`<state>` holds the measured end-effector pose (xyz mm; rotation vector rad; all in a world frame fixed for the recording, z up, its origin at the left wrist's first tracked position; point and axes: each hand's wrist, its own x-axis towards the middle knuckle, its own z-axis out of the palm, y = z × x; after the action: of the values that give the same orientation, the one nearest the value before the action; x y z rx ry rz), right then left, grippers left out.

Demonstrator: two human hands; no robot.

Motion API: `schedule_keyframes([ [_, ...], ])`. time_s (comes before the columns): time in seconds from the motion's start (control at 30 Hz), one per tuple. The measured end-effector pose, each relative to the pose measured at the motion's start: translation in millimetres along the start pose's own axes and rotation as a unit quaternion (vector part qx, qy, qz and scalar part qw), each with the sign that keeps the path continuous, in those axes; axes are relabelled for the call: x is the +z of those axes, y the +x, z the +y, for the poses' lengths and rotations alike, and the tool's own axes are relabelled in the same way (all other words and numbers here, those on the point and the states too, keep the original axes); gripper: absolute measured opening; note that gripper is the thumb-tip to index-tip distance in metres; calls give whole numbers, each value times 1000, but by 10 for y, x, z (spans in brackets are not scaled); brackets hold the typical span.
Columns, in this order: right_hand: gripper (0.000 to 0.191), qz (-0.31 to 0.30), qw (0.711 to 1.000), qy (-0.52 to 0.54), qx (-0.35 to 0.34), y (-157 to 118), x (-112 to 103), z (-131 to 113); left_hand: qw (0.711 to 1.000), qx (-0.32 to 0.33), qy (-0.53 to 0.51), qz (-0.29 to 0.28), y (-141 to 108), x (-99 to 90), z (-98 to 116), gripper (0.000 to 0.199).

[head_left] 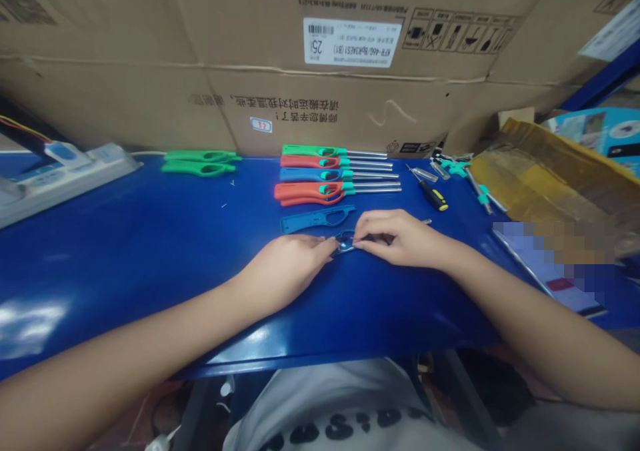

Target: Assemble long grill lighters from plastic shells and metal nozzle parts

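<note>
Both hands meet over a blue handle part (pixel 346 244) lying near the middle of the blue table (pixel 190 257). My left hand (pixel 295 264) pinches its left side, fingers pressed together and covering most of it. From the right, my right hand (pixel 395 237) has thumb and forefinger closed at the part's loop; anything small between them is too tiny to make out. Just beyond lies a blue handle shell (pixel 317 219). Farther back, several assembled lighters with metal rods are lined up: a green one (pixel 305 151), red ones (pixel 300 191) and a blue one (pixel 300 174).
Green handle shells (pixel 197 164) lie at the back left beside a white power strip (pixel 75 171). A black-and-yellow screwdriver (pixel 433 196) and teal parts (pixel 455 167) are at the back right. A cardboard wall (pixel 200 91) closes the back; a taped package (pixel 555 184) is on the right.
</note>
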<state>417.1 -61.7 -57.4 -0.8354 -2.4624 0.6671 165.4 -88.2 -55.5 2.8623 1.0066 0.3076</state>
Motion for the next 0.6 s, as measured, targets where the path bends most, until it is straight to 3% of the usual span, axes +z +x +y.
schedule_keyframes([
  [0.6, 12, -14, 999, -33, 1, -14, -2, -58, 996, 51, -25, 64, -40, 83, -100, 24],
])
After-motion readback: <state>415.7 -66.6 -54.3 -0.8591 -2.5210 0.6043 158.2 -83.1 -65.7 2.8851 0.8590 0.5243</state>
